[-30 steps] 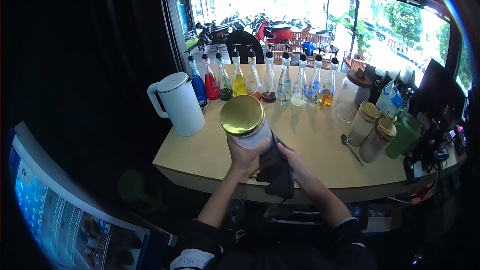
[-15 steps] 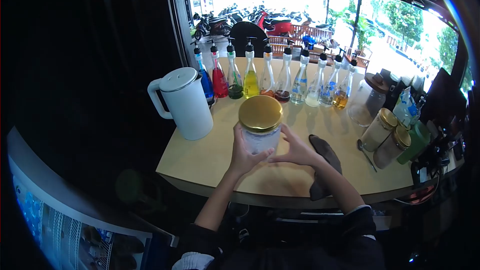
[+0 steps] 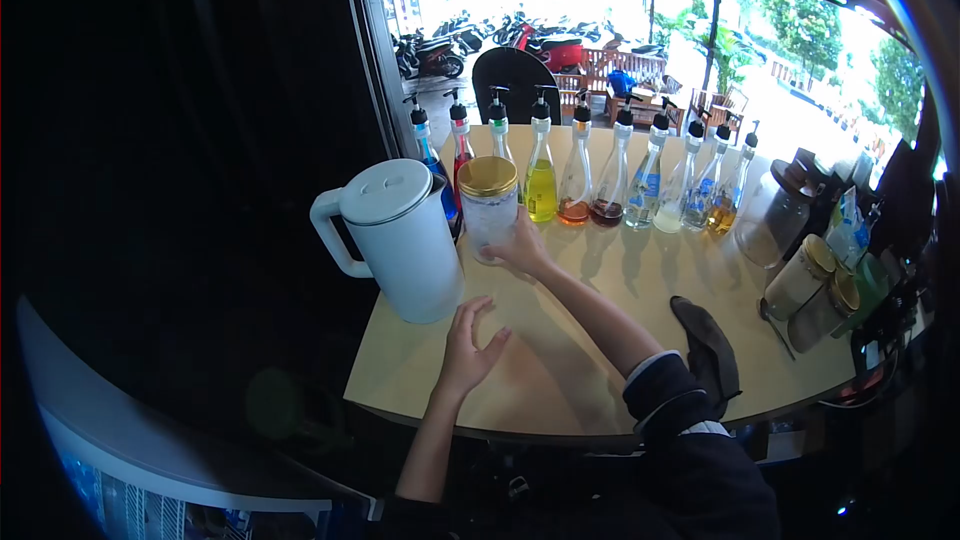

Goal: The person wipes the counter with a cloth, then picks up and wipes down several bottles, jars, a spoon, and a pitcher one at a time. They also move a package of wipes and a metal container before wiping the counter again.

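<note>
A clear glass jar with a gold lid stands upright close to the right side of the white pitcher. My right hand has its fingers around the lower right side of this jar. Nearer to me, my left hand is over the wooden table, fingers apart and holding nothing. Behind the jar runs a row of pump bottles with coloured liquids, among them a yellow one just to its right.
A dark cloth lies near the front edge. To the right are a spoon, gold-lidded jars and a large jar with a brown lid. Behind the table stands a black chair.
The gold-lidded jar has moved away from me and left, toward the pitcher, with my right hand on it. My left hand has let go and drawn back. The view has shifted slightly.
</note>
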